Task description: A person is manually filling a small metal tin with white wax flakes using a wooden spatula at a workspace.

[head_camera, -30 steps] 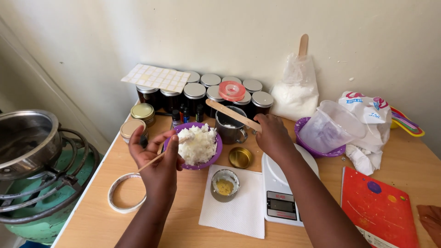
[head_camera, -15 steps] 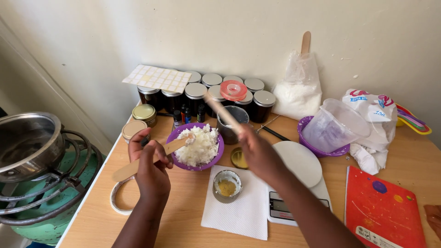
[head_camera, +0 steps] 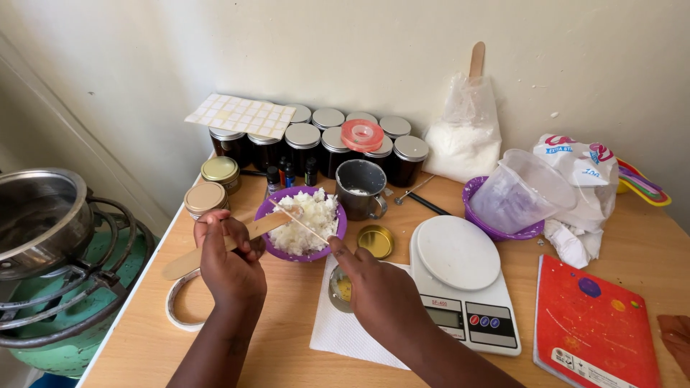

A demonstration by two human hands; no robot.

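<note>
The left hand [head_camera: 228, 267] is gripping a wooden paddle [head_camera: 230, 241]; the right hand [head_camera: 377, 287] is pinching a thin stick [head_camera: 300, 223], both over the purple bowl [head_camera: 267, 210] at 11 o'clock. Flakes risk spilling onto the surface [head_camera: 287, 359] if either tool flicks.

The left hand [head_camera: 228, 269] closes its grip on a flat wooden stick [head_camera: 223, 243] whose tip reaches into the purple bowl [head_camera: 267, 208] of white flakes [head_camera: 305, 223], just beyond that grip. The right hand [head_camera: 381, 291] pinches a thin skewer [head_camera: 298, 221] that slants across the flakes. Under the right grip a small tin [head_camera: 339, 289] sits on a white paper napkin [head_camera: 345, 334] on the desk [head_camera: 144, 345]. Beside that grip stands a white kitchen scale [head_camera: 460, 276]; just ahead lies a gold lid [head_camera: 376, 241].
</note>
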